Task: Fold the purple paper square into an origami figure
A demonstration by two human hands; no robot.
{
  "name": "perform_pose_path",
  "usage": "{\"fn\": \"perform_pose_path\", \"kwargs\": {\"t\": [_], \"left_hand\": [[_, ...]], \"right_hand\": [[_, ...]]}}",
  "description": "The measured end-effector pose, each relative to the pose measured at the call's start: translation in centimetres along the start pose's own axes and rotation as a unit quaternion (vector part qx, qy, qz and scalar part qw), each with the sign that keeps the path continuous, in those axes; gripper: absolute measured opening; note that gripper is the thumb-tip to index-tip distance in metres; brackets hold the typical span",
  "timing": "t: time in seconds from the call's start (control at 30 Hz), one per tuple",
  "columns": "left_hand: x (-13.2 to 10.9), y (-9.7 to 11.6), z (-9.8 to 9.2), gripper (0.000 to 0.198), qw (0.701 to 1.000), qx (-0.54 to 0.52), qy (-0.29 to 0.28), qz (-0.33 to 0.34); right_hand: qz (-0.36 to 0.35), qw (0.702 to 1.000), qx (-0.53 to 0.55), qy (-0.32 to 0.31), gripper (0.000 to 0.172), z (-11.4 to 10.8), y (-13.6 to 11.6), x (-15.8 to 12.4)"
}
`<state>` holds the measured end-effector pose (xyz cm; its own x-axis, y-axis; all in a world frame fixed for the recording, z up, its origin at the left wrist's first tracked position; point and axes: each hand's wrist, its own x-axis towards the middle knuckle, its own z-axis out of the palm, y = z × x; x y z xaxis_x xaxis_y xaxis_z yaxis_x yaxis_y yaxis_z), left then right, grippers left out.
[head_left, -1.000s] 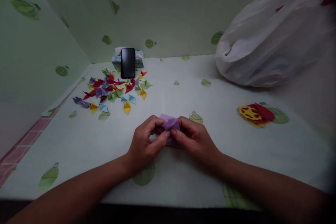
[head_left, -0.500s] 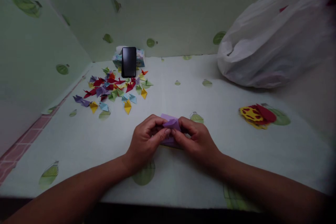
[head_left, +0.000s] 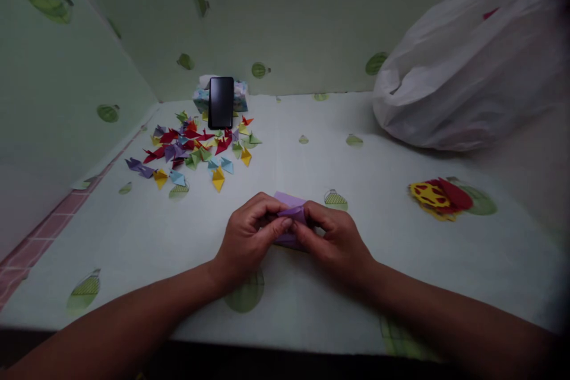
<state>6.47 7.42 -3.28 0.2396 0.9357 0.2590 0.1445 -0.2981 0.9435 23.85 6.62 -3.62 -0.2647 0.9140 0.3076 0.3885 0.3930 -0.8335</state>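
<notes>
A small folded piece of purple paper (head_left: 294,212) is pinched between both hands, just above the table near its middle. My left hand (head_left: 253,234) grips its left side, thumb in front and fingers behind. On the other side my right hand (head_left: 332,237) holds it the same way, and the two thumb tips nearly meet. More purple paper (head_left: 289,240) shows beneath and behind the hands; the fingers cover part of it, so I cannot tell whether it is a separate stack.
At the back left lies a pile of colourful folded paper cranes (head_left: 191,148). A black phone (head_left: 221,103) leans on a tissue box (head_left: 241,95) behind them. Red and yellow paper cut-outs (head_left: 439,196) lie at right, below a large white plastic bag (head_left: 445,89).
The pinched purple flap now looks flatter and narrower, pressed down between the fingers. Both hands keep their grip in nearly the same place; the view has shifted slightly.
</notes>
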Motion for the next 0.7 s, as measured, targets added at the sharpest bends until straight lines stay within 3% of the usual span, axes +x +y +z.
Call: {"fn": "perform_pose_path", "kwargs": {"t": [0.7], "left_hand": [[0.12,0.07,0.16,0.002,0.995,-0.078,0.009,-0.068]], "right_hand": [[0.004,1.0,0.012,-0.019,0.025,0.04,0.15,-0.2]]}}
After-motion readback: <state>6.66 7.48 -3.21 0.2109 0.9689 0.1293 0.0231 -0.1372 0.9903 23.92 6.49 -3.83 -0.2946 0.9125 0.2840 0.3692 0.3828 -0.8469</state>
